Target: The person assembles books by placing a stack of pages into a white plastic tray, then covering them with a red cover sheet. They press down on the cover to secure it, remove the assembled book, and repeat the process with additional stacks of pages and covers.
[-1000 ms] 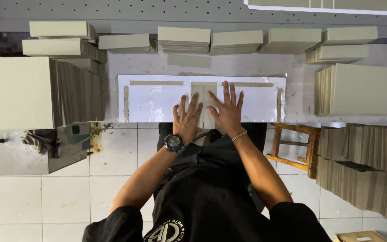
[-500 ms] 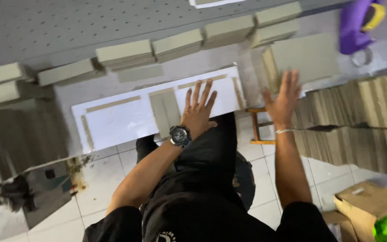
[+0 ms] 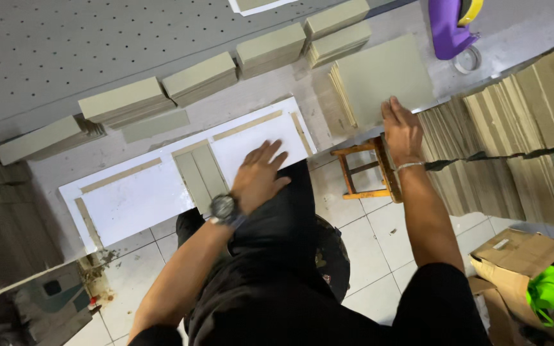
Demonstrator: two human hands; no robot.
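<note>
A worker stands at a grey desk (image 3: pixel 84 57), the left hand (image 3: pixel 259 174) spread flat, fingers released, on a long white sheet (image 3: pixel 129 198) whose grey-green strips (image 3: pixel 201 172) lie glued along its middle and edges. A second ago both hands pressed that sheet side by side; now the right hand (image 3: pixel 402 131) has swung away to the right of the sheet, open and grasping nothing, its fingertips touching a fanned pile of grey-green boards (image 3: pixel 383 80) just beyond a small wooden stool (image 3: pixel 367 170). Pressing looks finished, with a board apparently sought next.
</note>
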